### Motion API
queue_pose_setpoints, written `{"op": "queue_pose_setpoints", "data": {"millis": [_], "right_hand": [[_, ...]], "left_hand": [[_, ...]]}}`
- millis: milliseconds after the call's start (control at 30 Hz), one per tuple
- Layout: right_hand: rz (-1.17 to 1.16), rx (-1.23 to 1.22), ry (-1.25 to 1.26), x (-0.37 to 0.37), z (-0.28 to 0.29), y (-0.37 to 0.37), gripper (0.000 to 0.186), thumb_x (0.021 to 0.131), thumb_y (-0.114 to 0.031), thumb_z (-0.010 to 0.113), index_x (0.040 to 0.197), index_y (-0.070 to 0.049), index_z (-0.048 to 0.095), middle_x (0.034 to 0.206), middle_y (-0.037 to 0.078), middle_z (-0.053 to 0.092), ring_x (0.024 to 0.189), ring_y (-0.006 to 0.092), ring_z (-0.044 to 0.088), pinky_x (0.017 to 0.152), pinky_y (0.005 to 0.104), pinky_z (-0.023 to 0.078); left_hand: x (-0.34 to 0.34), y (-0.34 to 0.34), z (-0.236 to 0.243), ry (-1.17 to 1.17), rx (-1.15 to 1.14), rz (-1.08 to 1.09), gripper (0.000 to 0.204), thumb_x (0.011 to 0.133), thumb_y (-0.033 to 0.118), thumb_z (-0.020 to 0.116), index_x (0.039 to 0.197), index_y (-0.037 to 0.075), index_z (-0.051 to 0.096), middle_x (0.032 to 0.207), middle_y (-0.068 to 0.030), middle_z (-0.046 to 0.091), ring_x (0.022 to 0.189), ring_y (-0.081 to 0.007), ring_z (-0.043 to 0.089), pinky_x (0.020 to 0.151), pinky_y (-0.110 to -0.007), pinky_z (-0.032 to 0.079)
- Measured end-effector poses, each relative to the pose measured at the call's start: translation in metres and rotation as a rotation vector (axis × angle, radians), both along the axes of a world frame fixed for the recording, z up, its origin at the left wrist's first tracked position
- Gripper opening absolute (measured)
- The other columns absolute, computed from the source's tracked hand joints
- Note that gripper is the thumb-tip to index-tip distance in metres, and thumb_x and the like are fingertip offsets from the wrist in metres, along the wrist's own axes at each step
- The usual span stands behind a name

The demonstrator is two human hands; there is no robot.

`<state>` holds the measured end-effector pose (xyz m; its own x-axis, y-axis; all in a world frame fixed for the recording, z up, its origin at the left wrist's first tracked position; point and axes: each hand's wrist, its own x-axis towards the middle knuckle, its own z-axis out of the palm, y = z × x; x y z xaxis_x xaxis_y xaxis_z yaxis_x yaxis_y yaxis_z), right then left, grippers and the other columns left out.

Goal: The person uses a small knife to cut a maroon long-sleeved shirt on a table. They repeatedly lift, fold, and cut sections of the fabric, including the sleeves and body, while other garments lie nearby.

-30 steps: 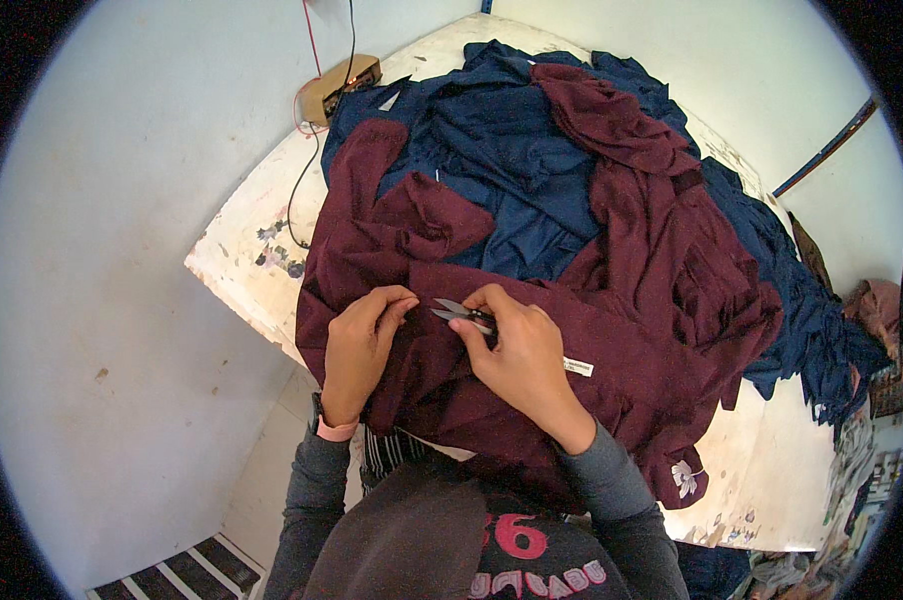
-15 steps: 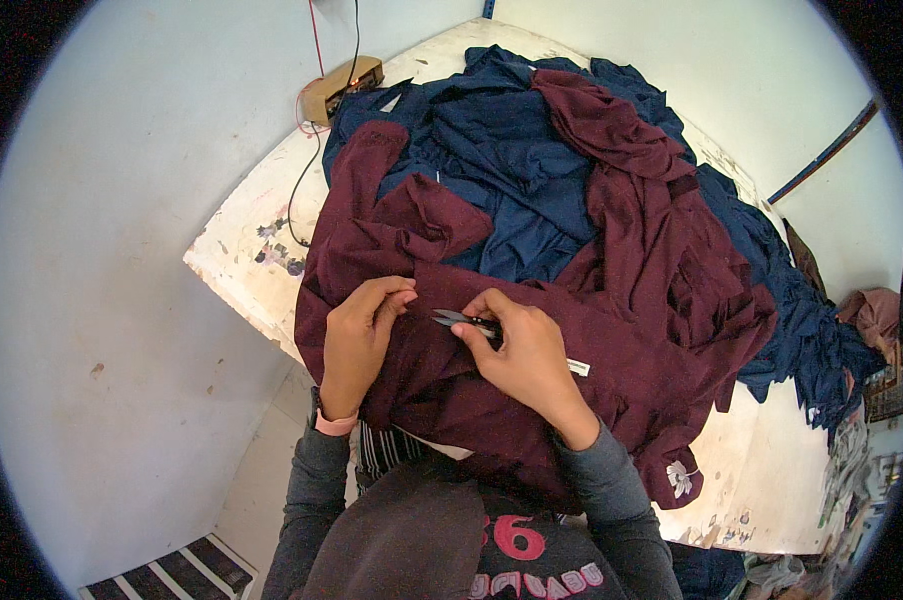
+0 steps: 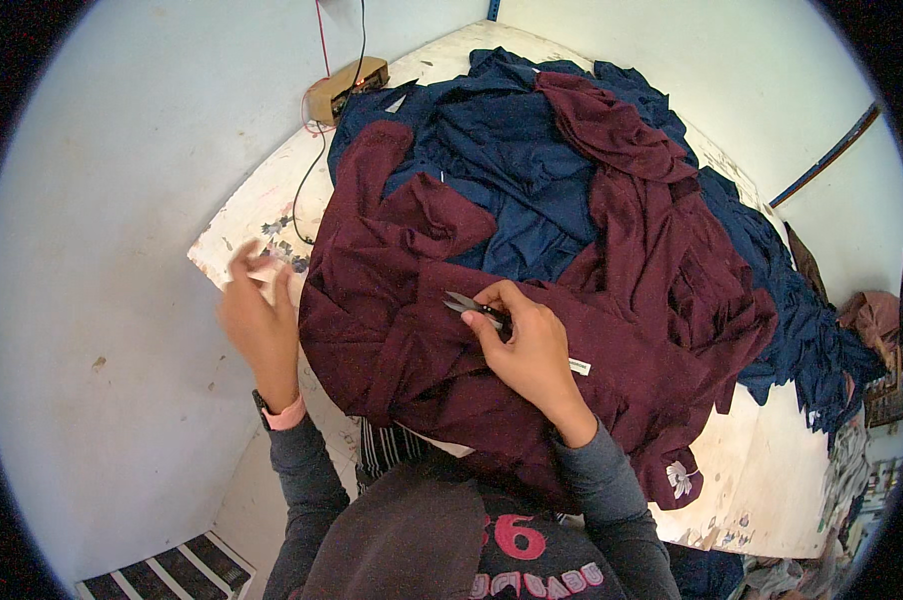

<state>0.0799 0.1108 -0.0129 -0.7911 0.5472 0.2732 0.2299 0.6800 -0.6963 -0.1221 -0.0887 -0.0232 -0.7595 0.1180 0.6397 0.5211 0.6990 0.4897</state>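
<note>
My right hand [image 3: 528, 345] is closed around small dark thread snips [image 3: 464, 303], their blades parted and pointing left just over the cloth. Below it spreads a maroon garment [image 3: 412, 355], bunched across the near side of the table and over my lap. A white label [image 3: 579, 367] shows beside my right wrist, and a white flower motif [image 3: 681, 480] sits at the garment's near right corner. Off the garment's left side, by the table edge, my left hand [image 3: 259, 325] is raised. Its fingers are blurred but look apart, with nothing visible in them.
Heaps of navy cloth [image 3: 517, 150] cover the back and right of the worn white table [image 3: 762, 490]. A tan box [image 3: 349, 90] with cords stands at the far left corner, a black cable [image 3: 300, 190] trailing from it. A white wall [image 3: 122, 250] rises close on the left.
My left hand has left the maroon garment and swung out to the left, past its edge. The right hand and the snips have stayed nearly in place.
</note>
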Motion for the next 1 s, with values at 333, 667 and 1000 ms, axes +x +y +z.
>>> {"op": "queue_pose_setpoints", "data": {"millis": [333,667,1000], "right_hand": [[0.019,-0.296,0.235,0.013,-0.009,0.002,0.026,0.092,-0.016,0.076,0.109,-0.002,0.062,0.090,0.011,0.068,0.080,0.0221,0.067,0.072,0.0347,0.051],[0.162,0.048,0.344,0.030,0.024,-0.012,0.018,0.082,0.000,0.080,0.100,-0.005,0.078,0.073,0.003,0.063,0.063,0.0122,0.054,0.061,0.0277,0.042],[0.085,0.212,0.410,0.048,0.037,-0.006,0.029,0.080,-0.011,0.081,0.107,-0.008,0.069,0.093,0.005,0.071,0.081,0.0239,0.067,0.072,0.0359,0.043]], "left_hand": [[0.060,0.026,-0.031,-0.717,0.147,-0.777,0.027,0.091,0.013,0.077,0.113,0.001,0.066,0.102,-0.0099,0.075,0.090,-0.0205,0.071,0.081,-0.033,0.055],[0.090,0.031,0.013,-1.195,0.569,-1.010,0.055,0.090,-0.005,0.075,0.138,0.004,0.050,0.106,-0.0114,0.075,0.092,-0.0110,0.071,0.084,-0.022,0.056],[0.113,0.040,0.031,-1.209,0.786,-1.175,0.073,0.095,-0.009,0.064,0.158,0.007,0.031,0.117,-0.0136,0.073,0.107,-0.0110,0.068,0.095,-0.023,0.053]]}}
